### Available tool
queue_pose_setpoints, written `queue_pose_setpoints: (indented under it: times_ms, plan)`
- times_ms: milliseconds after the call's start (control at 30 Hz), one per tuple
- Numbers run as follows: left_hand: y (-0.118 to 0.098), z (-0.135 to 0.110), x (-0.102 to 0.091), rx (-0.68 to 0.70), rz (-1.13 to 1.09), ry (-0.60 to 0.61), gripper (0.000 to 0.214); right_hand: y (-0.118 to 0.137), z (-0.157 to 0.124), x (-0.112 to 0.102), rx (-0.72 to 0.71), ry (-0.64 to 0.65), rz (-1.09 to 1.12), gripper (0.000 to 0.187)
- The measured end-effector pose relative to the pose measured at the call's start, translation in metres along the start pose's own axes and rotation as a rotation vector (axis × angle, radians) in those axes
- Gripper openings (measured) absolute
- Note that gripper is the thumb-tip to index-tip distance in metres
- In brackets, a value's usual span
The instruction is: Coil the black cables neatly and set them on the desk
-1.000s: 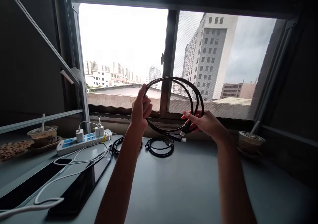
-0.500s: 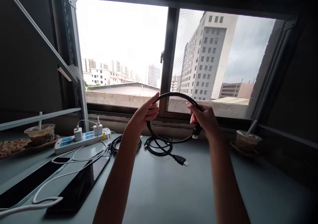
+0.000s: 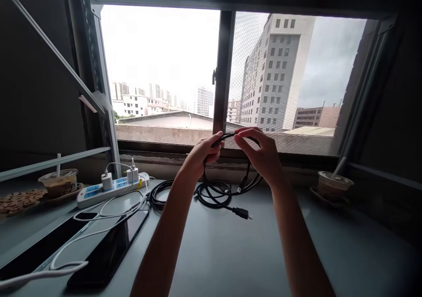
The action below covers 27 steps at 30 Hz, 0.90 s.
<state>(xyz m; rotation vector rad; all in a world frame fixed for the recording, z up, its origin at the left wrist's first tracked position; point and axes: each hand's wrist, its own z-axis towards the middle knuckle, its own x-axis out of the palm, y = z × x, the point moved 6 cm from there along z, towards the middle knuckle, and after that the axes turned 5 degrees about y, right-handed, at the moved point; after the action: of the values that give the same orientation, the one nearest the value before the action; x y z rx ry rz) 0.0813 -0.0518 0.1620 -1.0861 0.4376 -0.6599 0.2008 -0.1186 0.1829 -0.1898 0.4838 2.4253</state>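
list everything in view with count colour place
table: 1, blue-grey, foreground
held cable: 1, black, looped above table
coiled cables: 2, black, table's far side
phones: 2, black, table's near left
power strip: 1, white and blue, table's left rear
chargers: 2, white, on power strip
cords: count unclear, white, across phones
lidded cups: 2, clear and brown, table's left and right
saucers: 2, brown, under lidded cups
textured item: 1, brown, far left
window: 1, dark-framed, ahead
metal bars: several, grey, around window
buildings: several, white and grey, outside
left hand: 1, bare, gripping held cable
right hand: 1, bare, pinching held cable
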Motion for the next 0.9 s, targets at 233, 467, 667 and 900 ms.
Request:
queue_pose_setpoints:
  times_ms: [233, 467, 667, 900]
  plan:
    - [0.009, 0.005, 0.003, -0.058, -0.045, 0.045, 0.027, -0.003, -0.002, -0.007, -0.013, -0.007, -0.059, 0.010]
    - [-0.001, -0.002, -0.027, 0.030, -0.112, -0.083, 0.021, -0.039, -0.010, -0.061, 0.151, -0.302, -0.103, 0.018]
    - [-0.013, -0.012, -0.033, 0.092, -0.023, -0.041, 0.021, -0.080, -0.021, -0.090, 0.197, -0.524, 0.088, 0.018]
    - [-0.011, -0.010, -0.007, 0.033, -0.099, 0.142, 0.014, -0.053, -0.009, -0.069, 0.098, -0.465, 0.192, 0.016]
